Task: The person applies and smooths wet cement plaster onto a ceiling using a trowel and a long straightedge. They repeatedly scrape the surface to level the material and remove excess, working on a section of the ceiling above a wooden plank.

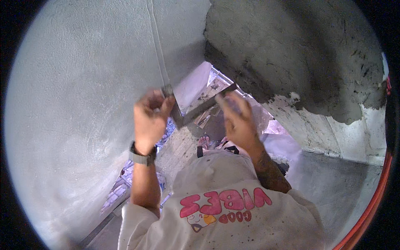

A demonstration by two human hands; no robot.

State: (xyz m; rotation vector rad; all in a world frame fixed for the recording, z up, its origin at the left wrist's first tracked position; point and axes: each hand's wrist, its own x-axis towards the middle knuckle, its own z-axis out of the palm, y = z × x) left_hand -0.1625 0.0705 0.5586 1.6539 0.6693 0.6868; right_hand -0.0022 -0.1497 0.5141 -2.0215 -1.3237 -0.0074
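An L-shaped dark metal square [199,111] is held up before me, its corner pointing down toward me. My left hand [151,114] pinches its short arm between thumb and fingers, close against the grey wall. On the long arm, near its far end, the fingers of my right hand [241,121] are closed; they are slightly blurred. A grey-strapped watch [142,157] is on my left wrist.
A smooth grey wall [75,91] rises on the left, with a pale narrow strip [156,39] running down it. Dark, rough plaster [291,50] covers part of the right wall. Planks [173,148] lie far below, by my feet. An orange-red hose or cable [377,196] curves along the right.
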